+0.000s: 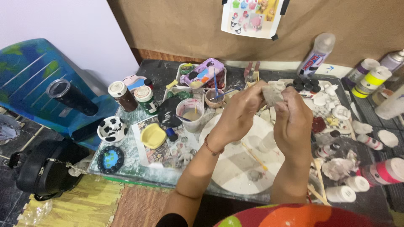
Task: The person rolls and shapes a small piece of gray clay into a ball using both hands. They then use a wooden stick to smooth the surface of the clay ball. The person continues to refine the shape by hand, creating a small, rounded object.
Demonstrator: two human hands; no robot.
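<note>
- Pale grey lump of clay (272,94), small and rough-edged, sits high over the worktable, pinched between both hands above the round white work board (235,164).
- Far left, a black tumbler with a clear lid (69,96) lies on a blue and green painted plastic chair (33,80), with a black bag (42,168) on the floor below it.
- On the table's left edge stand a black-and-white cow-patterned bowl (111,129) and a dark round dish with a blue and green centre (110,159).
- Behind them are two lidded jars, one brown (122,96) and one green (146,99).
- A yellow shallow dish (153,135) rests on a printed sheet, just beside a white cup of murky water (190,114).
- Further back, a purple paint palette (203,73) lies in a white tray.
- The left hand (240,113) closes its fingers around the near side of the lump.
- The right hand (294,122) grips the lump's other side, fingertips curled in and touching it.
- Right of the hands, small white moulded pieces (338,112) and a dark red piece (318,124) crowd the table.
- At the far right lie white and pink paint bottles (385,171), and a yellow-capped bottle (370,82) stands by the wall.
</note>
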